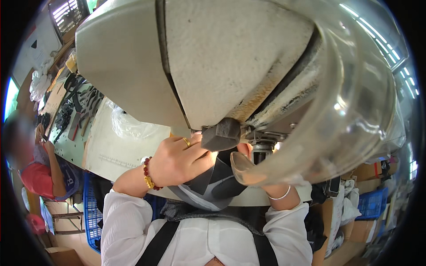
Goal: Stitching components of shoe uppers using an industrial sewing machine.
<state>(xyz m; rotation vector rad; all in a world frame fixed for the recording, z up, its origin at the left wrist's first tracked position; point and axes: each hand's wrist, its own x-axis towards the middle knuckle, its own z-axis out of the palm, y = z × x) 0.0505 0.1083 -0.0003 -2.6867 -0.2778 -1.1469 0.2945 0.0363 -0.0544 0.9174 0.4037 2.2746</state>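
Note:
A big off-white machine head [230, 62], probably a sewing machine, fills the upper middle. Under it lies a dark grey and black piece of material [208, 188], with a paler grey curved part drooping toward my lap. My left hand [177, 159], with a ring and a beaded bracelet, has its fingers bent and pressed together on this piece; the fingertips are hidden by a dark grey foam block [222, 134]. On the piece's other side is my right hand [262, 179], mostly covered by a clear curved plastic part [319, 155]. A round metal machine part [262, 150] stands beside it.
Clear plastic film [131, 124] lies on the pale worktable [104, 150]. At left, another person [42, 173] works by a bench with many dark cut pieces [88, 102]. Blue baskets stand at lower left [92, 213] and right [372, 201], with cardboard boxes nearby.

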